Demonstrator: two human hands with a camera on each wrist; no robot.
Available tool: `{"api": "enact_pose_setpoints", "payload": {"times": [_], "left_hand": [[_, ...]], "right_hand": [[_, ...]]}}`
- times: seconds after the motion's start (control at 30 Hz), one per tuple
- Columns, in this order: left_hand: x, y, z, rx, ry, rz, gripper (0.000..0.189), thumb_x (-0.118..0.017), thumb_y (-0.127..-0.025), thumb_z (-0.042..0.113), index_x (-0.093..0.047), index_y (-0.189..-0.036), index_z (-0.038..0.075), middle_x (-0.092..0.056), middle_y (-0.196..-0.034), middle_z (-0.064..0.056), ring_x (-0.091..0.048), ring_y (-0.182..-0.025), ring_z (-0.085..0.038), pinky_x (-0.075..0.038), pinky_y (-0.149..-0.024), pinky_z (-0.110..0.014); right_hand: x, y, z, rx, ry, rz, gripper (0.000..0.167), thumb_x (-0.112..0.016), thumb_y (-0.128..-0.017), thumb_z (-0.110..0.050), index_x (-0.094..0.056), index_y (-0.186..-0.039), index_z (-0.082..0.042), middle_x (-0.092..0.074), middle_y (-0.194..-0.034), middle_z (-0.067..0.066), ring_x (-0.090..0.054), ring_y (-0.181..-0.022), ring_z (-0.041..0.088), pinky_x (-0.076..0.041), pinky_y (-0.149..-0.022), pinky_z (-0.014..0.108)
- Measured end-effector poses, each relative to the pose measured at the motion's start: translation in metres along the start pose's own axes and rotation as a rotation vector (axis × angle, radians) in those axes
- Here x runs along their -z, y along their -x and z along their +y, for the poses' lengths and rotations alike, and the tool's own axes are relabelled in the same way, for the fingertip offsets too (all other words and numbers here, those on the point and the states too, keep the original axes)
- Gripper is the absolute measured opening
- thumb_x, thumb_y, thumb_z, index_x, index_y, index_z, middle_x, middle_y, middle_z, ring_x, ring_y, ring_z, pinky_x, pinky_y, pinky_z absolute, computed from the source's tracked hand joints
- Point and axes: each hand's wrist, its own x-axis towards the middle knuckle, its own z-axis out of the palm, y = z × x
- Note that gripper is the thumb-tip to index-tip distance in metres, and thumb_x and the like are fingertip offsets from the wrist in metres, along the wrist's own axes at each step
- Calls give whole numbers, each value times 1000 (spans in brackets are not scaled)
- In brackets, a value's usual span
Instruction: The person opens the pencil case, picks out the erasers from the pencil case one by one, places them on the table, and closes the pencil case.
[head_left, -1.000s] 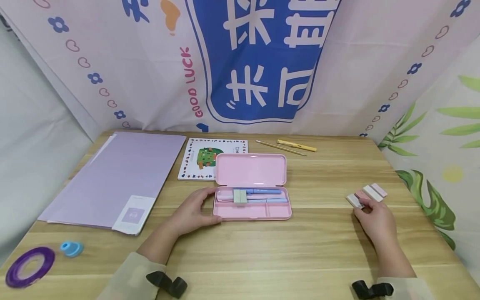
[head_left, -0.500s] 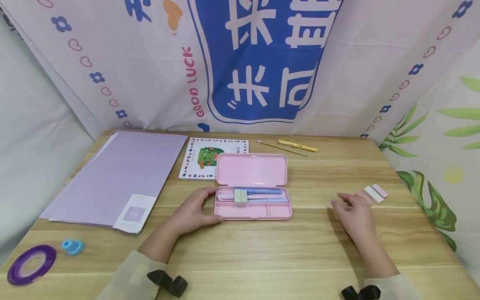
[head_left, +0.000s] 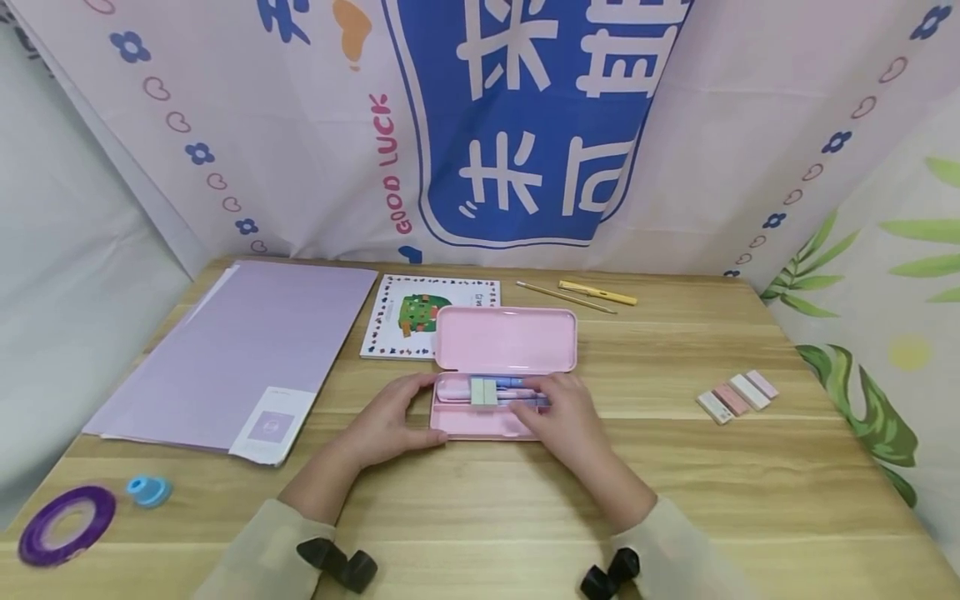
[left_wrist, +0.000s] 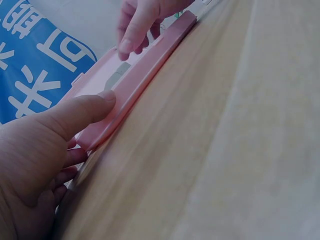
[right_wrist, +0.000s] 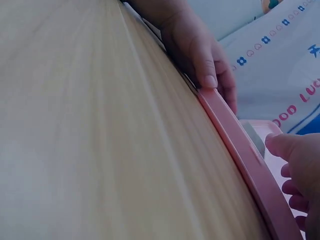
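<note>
A pink pencil case (head_left: pixel 506 337) lies with its lid raised on the wooden table. My left hand (head_left: pixel 386 425) holds its left end, the thumb at the front corner and the fingers around the far side. Inside are blue and lilac pens (head_left: pixel 507 382), and a pale green block (head_left: pixel 483 392) rests across them. Over the right part of the case hovers my right hand (head_left: pixel 566 418), fingers bent slightly downward near the pens; nothing shows between thumb and fingers in the right wrist view. It hides the case's right end.
Several small white and pink blocks (head_left: pixel 738 397) lie in a row at right. Behind the case are a booklet (head_left: pixel 397 317), a pencil (head_left: pixel 566 297) and a yellow pen (head_left: pixel 597 292). At left are a lilac folder (head_left: pixel 247 350), a blue cap-like piece (head_left: pixel 148 491) and a purple ring (head_left: pixel 67 527).
My right hand has left the row of small blocks and moved left to above the pencil case. The left hand keeps its hold on the case.
</note>
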Motion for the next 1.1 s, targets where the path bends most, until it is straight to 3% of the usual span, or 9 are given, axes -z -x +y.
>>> {"api": "enact_pose_setpoints", "payload": {"times": [0.13,0.33,0.67,0.97,1.1], "left_hand": [[-1,0,0,-5,4,4,86,-83,-75,43,-45,-144,10,-44,-150,-15,-37,-142,-36,-31,-118,-54],[0,0,1,-1,5,3,85,-83,-75,42,-45,-144,10,-44,-150,-15,-37,-142,-36,-31,-118,-55],[0,1,1,-7,2,9,84,-83,-75,41,-46,-143,9,-45,-149,-15,-38,-141,-36,-31,-118,-54],[-1,1,1,-6,6,9,85,-83,-75,41,-45,-144,9,-45,-150,-16,-37,-142,-36,-31,-118,-55],[-1,1,1,-5,10,6,86,-83,-74,41,-45,-144,9,-44,-150,-16,-37,-142,-36,-31,-118,-55]], "right_hand": [[-16,-6,-13,49,71,-31,42,-81,-78,-38,-73,-107,-9,-71,-102,7,-60,-106,29,-46,-97,45],[-23,-11,-23,17,105,-91,48,-78,-79,-45,-72,-111,-9,-70,-107,8,-59,-108,30,-47,-98,45],[-22,-12,-22,5,85,-113,42,-78,-80,-39,-74,-110,-10,-68,-96,5,-59,-100,26,-48,-91,42],[-17,-12,-20,-38,17,-116,30,-75,-82,-25,-75,-107,-8,-73,-102,6,-61,-104,27,-49,-94,43],[-14,-12,-20,-56,11,-105,27,-72,-82,-18,-75,-107,-6,-72,-100,7,-62,-98,24,-51,-89,41]]}}
